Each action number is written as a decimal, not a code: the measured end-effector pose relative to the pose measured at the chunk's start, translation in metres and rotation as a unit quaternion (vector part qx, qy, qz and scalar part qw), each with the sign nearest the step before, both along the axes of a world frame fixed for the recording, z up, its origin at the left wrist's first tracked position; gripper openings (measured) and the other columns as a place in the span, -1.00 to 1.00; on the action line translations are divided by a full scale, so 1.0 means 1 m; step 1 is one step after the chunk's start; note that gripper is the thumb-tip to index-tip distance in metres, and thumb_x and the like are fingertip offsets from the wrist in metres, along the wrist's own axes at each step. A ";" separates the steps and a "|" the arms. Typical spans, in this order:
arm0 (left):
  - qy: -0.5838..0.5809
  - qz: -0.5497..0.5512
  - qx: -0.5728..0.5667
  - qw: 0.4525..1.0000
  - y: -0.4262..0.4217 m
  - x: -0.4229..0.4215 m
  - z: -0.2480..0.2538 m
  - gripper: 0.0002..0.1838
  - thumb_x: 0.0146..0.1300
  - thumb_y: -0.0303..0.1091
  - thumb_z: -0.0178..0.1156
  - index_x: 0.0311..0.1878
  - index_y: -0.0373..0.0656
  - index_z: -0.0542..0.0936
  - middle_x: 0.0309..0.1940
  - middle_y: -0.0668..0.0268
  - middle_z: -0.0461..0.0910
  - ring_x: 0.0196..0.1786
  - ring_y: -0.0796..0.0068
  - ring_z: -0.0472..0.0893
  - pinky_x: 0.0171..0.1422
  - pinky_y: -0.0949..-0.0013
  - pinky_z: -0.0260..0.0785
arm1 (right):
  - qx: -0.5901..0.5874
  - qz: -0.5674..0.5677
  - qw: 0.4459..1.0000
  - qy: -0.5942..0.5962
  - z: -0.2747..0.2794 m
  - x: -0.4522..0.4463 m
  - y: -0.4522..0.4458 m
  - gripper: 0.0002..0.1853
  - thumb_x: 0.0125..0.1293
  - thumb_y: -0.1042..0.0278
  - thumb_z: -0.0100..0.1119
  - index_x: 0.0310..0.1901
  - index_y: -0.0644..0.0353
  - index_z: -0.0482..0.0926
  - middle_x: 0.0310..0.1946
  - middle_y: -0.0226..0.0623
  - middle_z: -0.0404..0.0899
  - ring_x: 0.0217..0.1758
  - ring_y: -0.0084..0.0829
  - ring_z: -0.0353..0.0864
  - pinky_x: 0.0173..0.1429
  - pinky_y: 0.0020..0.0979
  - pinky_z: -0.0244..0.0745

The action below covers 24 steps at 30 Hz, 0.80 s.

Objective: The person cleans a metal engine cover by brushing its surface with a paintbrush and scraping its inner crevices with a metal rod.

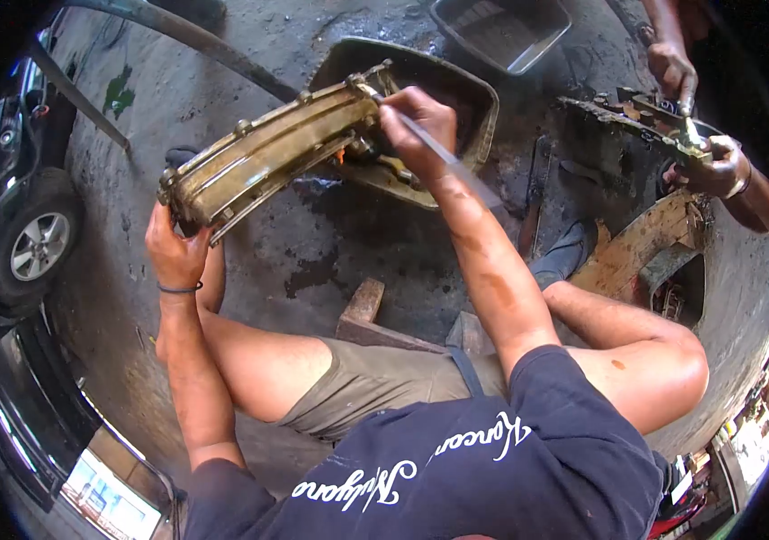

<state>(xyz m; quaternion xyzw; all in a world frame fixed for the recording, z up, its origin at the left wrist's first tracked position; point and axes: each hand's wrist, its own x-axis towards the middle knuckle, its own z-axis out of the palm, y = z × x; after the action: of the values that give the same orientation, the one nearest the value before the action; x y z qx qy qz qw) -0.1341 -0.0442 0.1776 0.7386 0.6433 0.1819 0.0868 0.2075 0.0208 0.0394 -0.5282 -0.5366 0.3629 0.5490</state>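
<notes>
A long, oily, brass-coloured metal engine part [281, 148] is held up at a tilt, with bolt lugs along its edges. My left hand [177, 250] grips its lower left end from below. Closed around a slim, pale-handled tool [434, 144], my right hand [420, 130] is at the part's upper right end. The tool's tip is against or very close to the metal, and its kind is unclear; its rear end is blurred. Beneath the part's right end stands a black tub [483, 108] with wet metal pieces inside.
Another dark tub [528, 58] stands at the back. On the right, a co-worker's hands [726, 166] hold a brush-like tool [688, 126] against a greasy metal part [627, 112]. A car wheel [42, 245] is at the left. A metal bar [204, 40] reaches toward the tub.
</notes>
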 end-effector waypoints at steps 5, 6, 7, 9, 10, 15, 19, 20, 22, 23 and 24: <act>-0.028 -0.018 0.009 0.999 0.007 0.004 0.002 -0.40 -0.04 -0.43 0.38 0.17 -0.25 0.54 -0.06 -0.02 0.65 0.01 -0.13 0.64 0.11 0.11 0.48 | -0.061 -0.128 0.984 0.103 -0.021 0.007 0.012 -0.88 0.23 0.36 0.27 -0.33 0.24 0.66 -0.57 -0.20 0.68 -0.49 -0.47 0.70 -0.33 -0.38 0.58; -0.005 -0.025 0.017 1.000 0.004 0.007 0.005 -0.40 -0.04 -0.43 0.39 0.17 -0.25 0.54 -0.07 -0.01 0.65 0.00 -0.13 0.64 0.10 0.10 0.48 | -0.068 -0.127 0.984 0.105 -0.019 0.005 0.004 -0.88 0.23 0.36 0.27 -0.33 0.24 0.66 -0.57 -0.20 0.68 -0.49 -0.47 0.70 -0.33 -0.38 0.58; 0.015 -0.035 0.034 0.999 0.009 0.009 0.005 -0.41 -0.04 -0.43 0.39 0.16 -0.24 0.54 -0.07 -0.01 0.64 0.00 -0.14 0.63 0.09 0.09 0.48 | -0.043 -0.084 0.995 0.028 -0.015 0.004 0.001 -0.87 0.24 0.36 0.27 -0.34 0.24 0.66 -0.57 -0.22 0.68 -0.48 -0.49 0.70 -0.33 -0.38 0.58; 0.016 -0.031 0.019 0.999 0.013 0.006 0.002 -0.38 -0.01 -0.34 0.47 0.17 -0.27 0.53 -0.07 0.00 0.66 0.02 -0.07 0.67 0.10 0.12 0.51 | -0.032 -0.063 0.997 0.018 -0.034 0.012 0.009 -0.87 0.26 0.36 0.27 -0.37 0.23 0.65 -0.55 -0.25 0.70 -0.47 -0.50 0.70 -0.36 -0.38 0.56; 0.020 -0.025 -0.006 0.999 0.009 0.005 0.004 -0.33 0.02 -0.26 0.54 0.19 -0.30 0.51 -0.07 0.00 0.68 0.05 -0.01 0.70 0.11 0.16 0.54 | -0.068 -0.096 0.992 0.042 -0.040 0.021 0.013 -0.86 0.26 0.36 0.27 -0.39 0.24 0.63 -0.54 -0.26 0.69 -0.48 -0.51 0.70 -0.35 -0.40 0.55; 0.086 -0.080 0.111 0.987 0.014 0.009 0.005 -0.34 -0.15 -0.42 0.51 0.11 -0.31 0.52 0.07 -0.10 0.57 0.14 -0.19 0.54 0.26 0.03 0.41 | -0.071 -0.143 0.985 0.061 -0.042 0.055 0.015 -0.87 0.40 0.38 0.21 -0.19 0.27 0.61 -0.43 -0.35 0.65 -0.46 -0.57 0.65 -0.38 -0.54 0.57; 0.053 -0.058 0.005 0.997 0.022 0.042 0.033 -0.30 -0.22 -0.43 0.52 0.11 -0.30 0.52 0.05 -0.05 0.57 0.16 -0.17 0.53 0.28 0.04 0.41 | -0.118 -0.127 0.983 -0.054 -0.072 0.064 -0.020 -0.76 0.43 0.21 0.20 -0.07 0.22 0.65 -0.41 -0.35 0.67 -0.43 -0.57 0.67 -0.34 -0.47 0.57; 0.052 -0.064 0.016 0.996 0.025 0.055 0.041 -0.30 -0.22 -0.43 0.52 0.11 -0.30 0.52 0.05 -0.05 0.57 0.16 -0.17 0.53 0.28 0.04 0.41 | -0.109 -0.144 0.979 -0.097 -0.077 0.068 -0.026 -0.74 0.42 0.19 0.21 -0.08 0.22 0.65 -0.42 -0.33 0.68 -0.43 -0.56 0.68 -0.34 -0.45 0.57; 0.088 -0.170 0.041 0.981 0.032 0.085 0.060 -0.33 -0.23 -0.46 0.49 0.09 -0.27 0.54 0.03 0.02 0.58 0.16 -0.11 0.53 0.28 0.05 0.40 | -0.130 -0.178 0.971 -0.093 -0.066 0.077 -0.035 -0.73 0.40 0.16 0.23 -0.12 0.22 0.67 -0.44 -0.28 0.68 -0.43 -0.55 0.70 -0.32 -0.41 0.57; 0.109 -0.178 0.024 0.978 0.033 0.101 0.072 -0.37 -0.23 -0.49 0.45 0.05 -0.24 0.55 0.02 0.08 0.59 0.15 -0.05 0.54 0.31 0.07 0.40 | -0.166 -0.184 0.967 -0.063 -0.057 0.083 -0.038 -0.72 0.33 0.14 0.26 -0.17 0.21 0.66 -0.28 -0.05 0.71 -0.20 -0.07 0.72 -0.09 -0.18 0.58; 0.112 -0.185 0.029 0.976 0.037 0.108 0.079 -0.37 -0.23 -0.49 0.45 0.05 -0.24 0.55 0.02 0.08 0.59 0.15 -0.05 0.54 0.31 0.07 0.40 | -0.163 -0.192 0.966 -0.059 -0.048 0.089 -0.037 -0.72 0.33 0.14 0.26 -0.17 0.21 0.66 -0.28 -0.05 0.71 -0.20 -0.07 0.72 -0.09 -0.18 0.58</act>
<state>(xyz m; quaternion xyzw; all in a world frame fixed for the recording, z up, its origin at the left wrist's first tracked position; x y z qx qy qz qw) -0.0259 -0.0072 0.2569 0.8628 0.4954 0.0974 0.0254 0.2966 -0.0160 -0.0090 -0.7240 -0.3900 0.3016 0.4824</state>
